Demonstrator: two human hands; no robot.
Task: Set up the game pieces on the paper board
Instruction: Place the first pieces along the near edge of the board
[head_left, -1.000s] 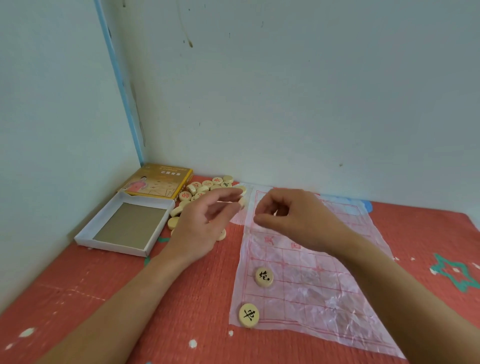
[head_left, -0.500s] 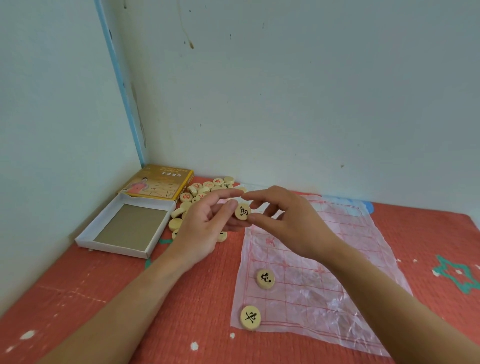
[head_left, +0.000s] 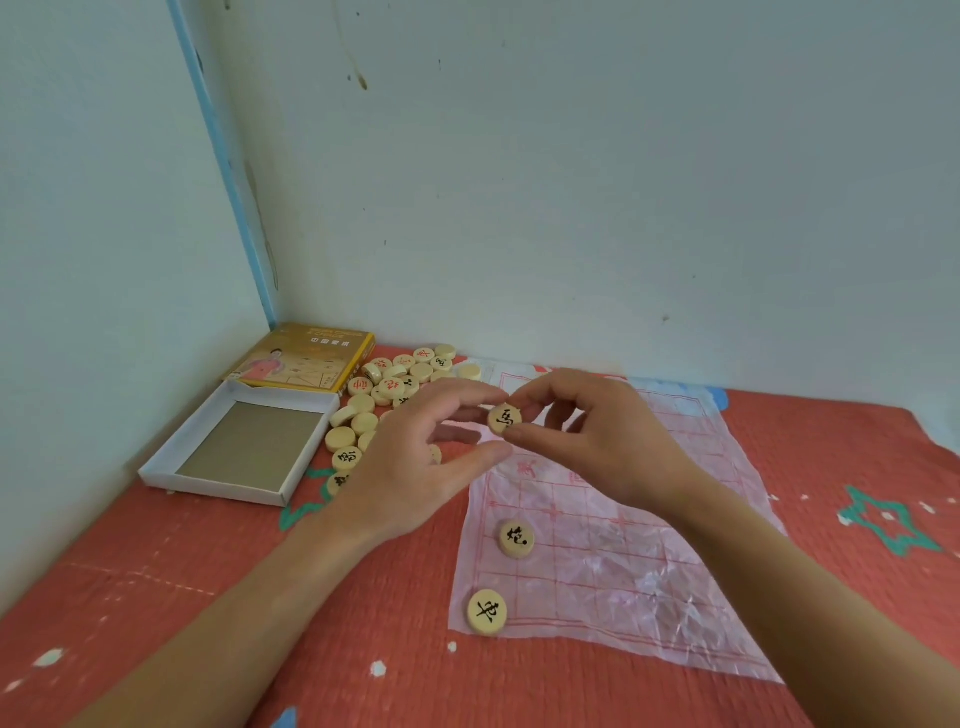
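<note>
**Right hand pinching one disc above the paper board**

Right hand (head_left: 613, 441) is pinching a pale round disc (head_left: 504, 419) by its rim, between thumb and forefinger, and is holding it up with its black character showing. Left hand (head_left: 415, 467) is hovering just beside it on the opposite side, fingers loose and spread, gripping nothing. From where I am standing I cannot tell whether its forefinger is brushing the disc's edge.

Below the right hand and nearer the person, the paper board (head_left: 623, 561) is lying spread on the red mat (head_left: 208, 597), thin and crinkled like film. Two placed discs are already sitting on it, nearer the person than both hands, one (head_left: 516, 539) just beyond the other (head_left: 487, 611). A loose pile (head_left: 395, 384) of discs is lying beyond and partly under the left hand, with the open box tray (head_left: 244, 452) further out to that side.

The disc is looking light, stiff and smooth-faced, and not likely to break. Gripping it across the rim, as the right hand is doing, is seeming the surest hold. The board is looking like the delicate part. A disc dragging across it is likely to be wrinkling or shifting it, so lowering straight down onto a crossing is looking wiser.
</note>
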